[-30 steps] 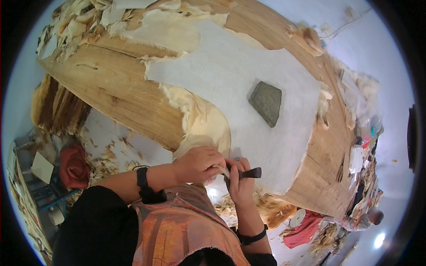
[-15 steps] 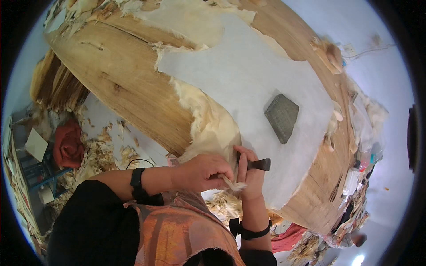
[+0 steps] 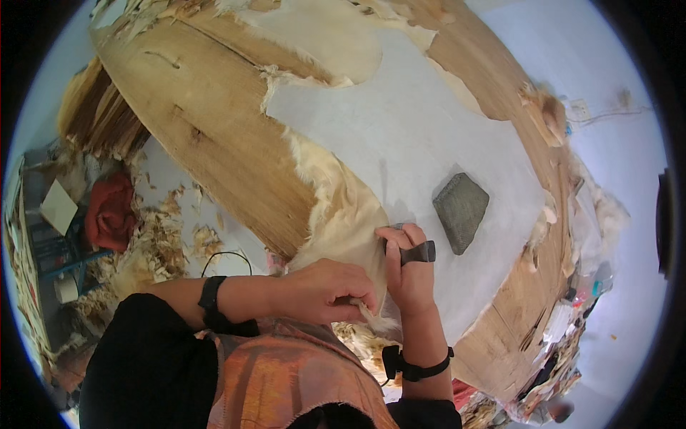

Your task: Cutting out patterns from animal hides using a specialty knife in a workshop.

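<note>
My left hand [image 3: 337,292] pinches a small pale strip of fur [image 3: 374,318] at the lower edge of a cream hide [image 3: 343,186]. My right hand [image 3: 407,268], higher and to the right, is closed on a dark-handled tool [image 3: 421,252]; the tool's working edge is largely hidden by the fingers. Under and beside my right hand lies a white, irregularly cut sheet [image 3: 400,121], lapping the furry cream hide. A dark grey, angular stone [image 3: 461,211] rests on the sheet, above and right of that hand.
A long wooden board [image 3: 186,121] carries the pieces, with more hides [image 3: 314,36] at its far part. At left are stacked brown slabs [image 3: 93,107], red cloth [image 3: 107,214], a blue rack [image 3: 57,264] and scraps on the floor. Clutter [image 3: 564,322] lines the right edge.
My hands have separated: my right hand has moved up and right with the tool, while my left hand keeps the fur strip lower down. The view of the board has shifted.
</note>
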`<move>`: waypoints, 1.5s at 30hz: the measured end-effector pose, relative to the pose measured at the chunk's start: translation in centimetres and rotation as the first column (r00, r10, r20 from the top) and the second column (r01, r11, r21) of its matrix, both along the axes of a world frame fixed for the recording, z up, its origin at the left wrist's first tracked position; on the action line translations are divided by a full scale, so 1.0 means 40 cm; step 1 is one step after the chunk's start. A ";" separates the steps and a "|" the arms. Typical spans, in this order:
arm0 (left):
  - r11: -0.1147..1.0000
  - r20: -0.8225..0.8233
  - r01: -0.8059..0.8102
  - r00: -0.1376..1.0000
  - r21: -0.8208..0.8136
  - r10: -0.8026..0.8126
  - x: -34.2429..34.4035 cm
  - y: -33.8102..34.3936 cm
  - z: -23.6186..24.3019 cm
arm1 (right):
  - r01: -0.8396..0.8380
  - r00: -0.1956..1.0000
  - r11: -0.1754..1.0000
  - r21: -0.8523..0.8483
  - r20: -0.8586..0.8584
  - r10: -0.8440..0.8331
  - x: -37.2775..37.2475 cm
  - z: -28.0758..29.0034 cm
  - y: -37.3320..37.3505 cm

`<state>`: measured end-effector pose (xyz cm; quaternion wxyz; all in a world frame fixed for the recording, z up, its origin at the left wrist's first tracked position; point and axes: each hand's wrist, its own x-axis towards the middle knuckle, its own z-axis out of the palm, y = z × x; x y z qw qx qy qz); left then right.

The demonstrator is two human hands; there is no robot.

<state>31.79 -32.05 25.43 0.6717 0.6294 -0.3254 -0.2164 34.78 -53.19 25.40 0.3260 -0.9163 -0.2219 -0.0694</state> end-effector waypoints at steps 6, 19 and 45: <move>0.994 -0.004 -0.078 0.997 -0.070 0.078 0.001 0.009 0.066 | -0.087 0.992 0.979 0.184 -0.077 0.103 0.079 -0.043 -0.013; 0.528 0.718 -0.704 0.657 0.475 0.230 0.046 -0.097 -0.039 | -0.240 0.893 0.879 0.412 -0.262 0.367 0.209 -0.012 -0.008; 0.910 -0.195 -0.413 0.894 -0.008 0.404 0.094 0.042 -0.043 | -0.600 0.778 0.795 0.090 -0.168 0.606 0.360 -0.033 0.146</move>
